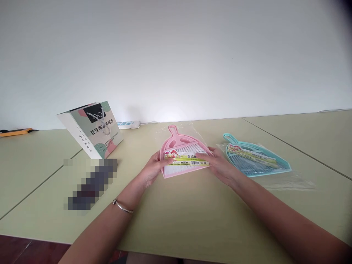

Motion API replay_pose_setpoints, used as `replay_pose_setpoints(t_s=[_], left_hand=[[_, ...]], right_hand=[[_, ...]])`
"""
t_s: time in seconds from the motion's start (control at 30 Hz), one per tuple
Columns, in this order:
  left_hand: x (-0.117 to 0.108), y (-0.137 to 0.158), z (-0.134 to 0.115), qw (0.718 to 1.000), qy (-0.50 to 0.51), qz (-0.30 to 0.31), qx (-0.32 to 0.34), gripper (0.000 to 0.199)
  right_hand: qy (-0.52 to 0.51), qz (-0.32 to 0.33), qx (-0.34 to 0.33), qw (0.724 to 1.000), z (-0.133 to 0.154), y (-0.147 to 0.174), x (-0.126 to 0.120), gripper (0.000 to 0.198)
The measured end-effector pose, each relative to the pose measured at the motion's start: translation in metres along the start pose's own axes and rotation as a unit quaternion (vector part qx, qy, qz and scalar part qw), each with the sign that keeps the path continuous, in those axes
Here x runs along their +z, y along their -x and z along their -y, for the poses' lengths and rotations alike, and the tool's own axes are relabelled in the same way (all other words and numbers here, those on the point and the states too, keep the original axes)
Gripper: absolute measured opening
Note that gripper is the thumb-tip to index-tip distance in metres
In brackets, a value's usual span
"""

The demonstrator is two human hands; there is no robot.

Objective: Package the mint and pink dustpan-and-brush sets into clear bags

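Note:
Between my hands is a pink dustpan and brush set [178,169] in a clear plastic bag, its handle pointing away from me. A printed paper label lies across its middle, over the white bristles. My left hand [152,169] grips its left edge, thumb on the front and fingers mostly hidden behind. My right hand [221,167] grips the right edge in the same way. Just right of that hand, a turquoise dustpan and brush set [249,167], also bagged and labelled, lies on the table.
A printed paper gift bag [101,126] with rope handles stands tilted at the left. Nearer me lies a dark, pixelated object [92,187]. A white power strip [129,124] and an orange-and-black item [16,132] lie along the wall. Seams cross the pale green table [176,223].

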State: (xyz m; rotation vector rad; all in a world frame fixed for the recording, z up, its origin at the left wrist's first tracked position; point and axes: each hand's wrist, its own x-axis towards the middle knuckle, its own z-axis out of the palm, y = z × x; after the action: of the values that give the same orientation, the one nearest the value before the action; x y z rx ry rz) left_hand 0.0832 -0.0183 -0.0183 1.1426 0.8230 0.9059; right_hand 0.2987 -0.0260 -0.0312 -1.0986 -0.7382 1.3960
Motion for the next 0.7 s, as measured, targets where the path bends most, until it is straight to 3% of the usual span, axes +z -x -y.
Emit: replay_pose_setpoints(t_s=[0.13, 0.37, 0.5, 0.7], left_hand=[[-0.003, -0.001, 0.002, 1.0, 0.007, 0.016, -0.026, 0.069], [0.0, 0.002, -0.001, 0.993, -0.027, -0.022, -0.111, 0.054], [0.002, 0.004, -0.004, 0.993, 0.03, 0.021, -0.109, 0.054], [-0.013, 0.0, -0.007, 0.99, 0.048, 0.091, -0.101, 0.057]], right_hand=[[-0.002, 0.067, 0.072, 0.995, 0.003, 0.007, 0.007, 0.022], [0.027, -0.006, 0.082, 0.996, -0.005, 0.002, 0.006, 0.014], [0.051, 0.004, 0.088, 0.995, -0.005, 0.0, 0.002, 0.018], [0.027, 0.121, 0.124, 0.984, 0.008, -0.003, -0.009, 0.027]])
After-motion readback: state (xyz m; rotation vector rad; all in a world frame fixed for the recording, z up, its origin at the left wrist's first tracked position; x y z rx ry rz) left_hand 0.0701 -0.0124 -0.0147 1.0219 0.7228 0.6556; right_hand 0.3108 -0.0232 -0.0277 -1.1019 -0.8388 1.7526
